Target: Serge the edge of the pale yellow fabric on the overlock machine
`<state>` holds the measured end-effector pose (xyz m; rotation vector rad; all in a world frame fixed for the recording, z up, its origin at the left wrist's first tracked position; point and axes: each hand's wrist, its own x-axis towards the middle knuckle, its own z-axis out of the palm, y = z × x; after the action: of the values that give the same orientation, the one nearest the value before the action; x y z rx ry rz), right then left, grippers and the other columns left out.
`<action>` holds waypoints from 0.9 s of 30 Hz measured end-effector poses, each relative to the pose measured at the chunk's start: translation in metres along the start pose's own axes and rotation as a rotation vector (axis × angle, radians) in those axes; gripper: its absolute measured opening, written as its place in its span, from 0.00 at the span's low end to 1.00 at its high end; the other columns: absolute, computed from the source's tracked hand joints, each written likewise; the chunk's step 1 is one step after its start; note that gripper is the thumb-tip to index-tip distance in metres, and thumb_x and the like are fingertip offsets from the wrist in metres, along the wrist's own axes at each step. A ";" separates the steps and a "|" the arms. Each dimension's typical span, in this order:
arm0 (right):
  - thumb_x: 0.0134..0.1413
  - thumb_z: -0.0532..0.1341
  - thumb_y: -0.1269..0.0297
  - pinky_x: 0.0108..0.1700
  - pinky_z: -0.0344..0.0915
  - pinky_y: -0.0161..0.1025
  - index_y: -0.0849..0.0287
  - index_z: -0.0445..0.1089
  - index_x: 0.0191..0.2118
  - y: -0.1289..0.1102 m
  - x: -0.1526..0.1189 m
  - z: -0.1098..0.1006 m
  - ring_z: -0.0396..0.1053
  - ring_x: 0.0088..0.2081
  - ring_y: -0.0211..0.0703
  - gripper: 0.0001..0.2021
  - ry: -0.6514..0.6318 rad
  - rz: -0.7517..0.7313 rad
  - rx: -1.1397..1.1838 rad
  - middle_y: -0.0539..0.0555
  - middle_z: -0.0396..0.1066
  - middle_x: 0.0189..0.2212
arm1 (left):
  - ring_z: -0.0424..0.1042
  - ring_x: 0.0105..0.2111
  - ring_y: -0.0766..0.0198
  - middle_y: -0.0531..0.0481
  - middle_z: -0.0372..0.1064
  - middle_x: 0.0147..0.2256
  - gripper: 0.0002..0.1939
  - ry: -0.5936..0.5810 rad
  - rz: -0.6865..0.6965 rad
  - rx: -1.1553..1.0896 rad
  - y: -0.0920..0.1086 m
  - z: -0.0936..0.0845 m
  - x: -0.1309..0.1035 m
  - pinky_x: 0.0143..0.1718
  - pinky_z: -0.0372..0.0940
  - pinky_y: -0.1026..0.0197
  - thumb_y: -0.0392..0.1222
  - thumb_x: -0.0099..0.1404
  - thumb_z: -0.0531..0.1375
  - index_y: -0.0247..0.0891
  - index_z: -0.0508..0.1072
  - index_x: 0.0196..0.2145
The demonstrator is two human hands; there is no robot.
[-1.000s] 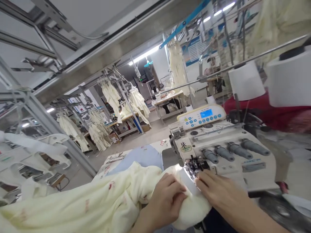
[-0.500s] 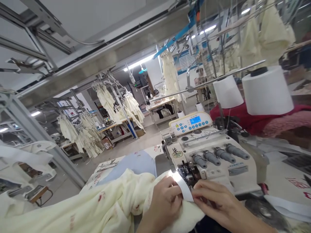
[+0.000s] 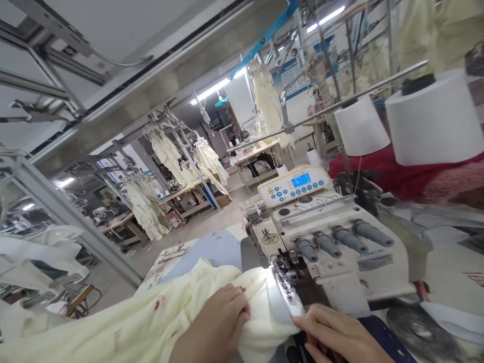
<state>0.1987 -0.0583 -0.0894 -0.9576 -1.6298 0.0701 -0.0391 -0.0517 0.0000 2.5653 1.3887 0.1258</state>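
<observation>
At the bottom of the view, the left hand (image 3: pixel 219 322) is laid palm-down on the pale yellow garment (image 3: pixel 151 322), its fingers curled over a bunched fold of the cloth and pressing it to the table. The right hand (image 3: pixel 336 335) is seen just beside it, at the garment's right edge; its fingertips touch the cloth and a white strip (image 3: pixel 282 307) that runs along the seam, but whether anything is pinched between them cannot be told. The garment is spread from the lower left corner across the table to the presser foot (image 3: pixel 284 268) of the sewing machine (image 3: pixel 333 242), where its leading edge is lit by the machine's lamp. Small red marks are noted on the cloth.

Four grey tension knobs (image 3: pixel 342 239) are set in a row on the machine's front. A control panel (image 3: pixel 298 184) with a blue display and blue buttons is mounted on top of the machine. A light blue cloth (image 3: pixel 212 249) lies on the table behind the garment.

Two large white thread cones (image 3: pixel 434 121) stand behind the machine to the right, with red fabric (image 3: pixel 408 176) heaped below them.

Farther off, pale garments (image 3: pixel 170 151) are hung from overhead metal racks, and work tables (image 3: pixel 257 154) are ranged along the floor. A metal beam (image 3: pixel 159 85) crosses the upper part of the view.
</observation>
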 end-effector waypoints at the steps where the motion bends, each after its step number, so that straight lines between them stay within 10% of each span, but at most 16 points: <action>1: 0.59 0.56 0.47 0.33 0.71 0.31 0.55 0.76 0.39 0.001 0.000 0.000 0.73 0.31 0.41 0.18 -0.015 0.004 0.012 0.54 0.72 0.27 | 0.65 0.39 0.60 0.48 0.67 0.35 0.08 -0.008 -0.013 -0.002 0.001 -0.005 -0.005 0.43 0.61 0.58 0.32 0.68 0.50 0.37 0.65 0.32; 9: 0.63 0.56 0.59 0.40 0.68 0.22 0.51 0.70 0.47 0.010 0.005 0.001 0.74 0.37 0.33 0.10 -0.179 -0.068 0.080 0.47 0.75 0.37 | 0.62 0.42 0.59 0.49 0.64 0.36 0.04 0.117 0.135 0.015 0.012 -0.008 -0.012 0.41 0.60 0.59 0.31 0.60 0.60 0.37 0.69 0.33; 17: 0.64 0.52 0.55 0.46 0.67 0.26 0.51 0.65 0.51 -0.002 0.014 0.000 0.70 0.45 0.35 0.14 -0.184 -0.028 0.028 0.49 0.70 0.46 | 0.68 0.43 0.64 0.51 0.74 0.36 0.04 0.124 0.663 -0.195 0.013 -0.026 0.005 0.56 0.55 0.57 0.37 0.66 0.59 0.37 0.71 0.33; 23: 0.66 0.48 0.51 0.38 0.70 0.34 0.54 0.71 0.35 -0.025 0.022 0.016 0.70 0.38 0.40 0.18 -0.311 0.087 0.086 0.51 0.71 0.34 | 0.68 0.36 0.66 0.52 0.72 0.32 0.07 0.133 0.645 -0.004 0.018 -0.031 0.009 0.50 0.56 0.57 0.35 0.68 0.56 0.36 0.73 0.34; 27: 0.62 0.52 0.47 0.43 0.71 0.36 0.56 0.70 0.44 -0.032 -0.001 0.016 0.70 0.47 0.45 0.19 -0.247 -0.045 0.135 0.57 0.70 0.45 | 0.69 0.42 0.65 0.49 0.72 0.41 0.07 0.144 0.543 -0.009 0.012 -0.027 0.024 0.46 0.55 0.59 0.37 0.69 0.56 0.37 0.72 0.43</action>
<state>0.1677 -0.0729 -0.0792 -0.8327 -1.8471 0.2741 -0.0208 -0.0336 0.0287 2.9036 0.6873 0.4069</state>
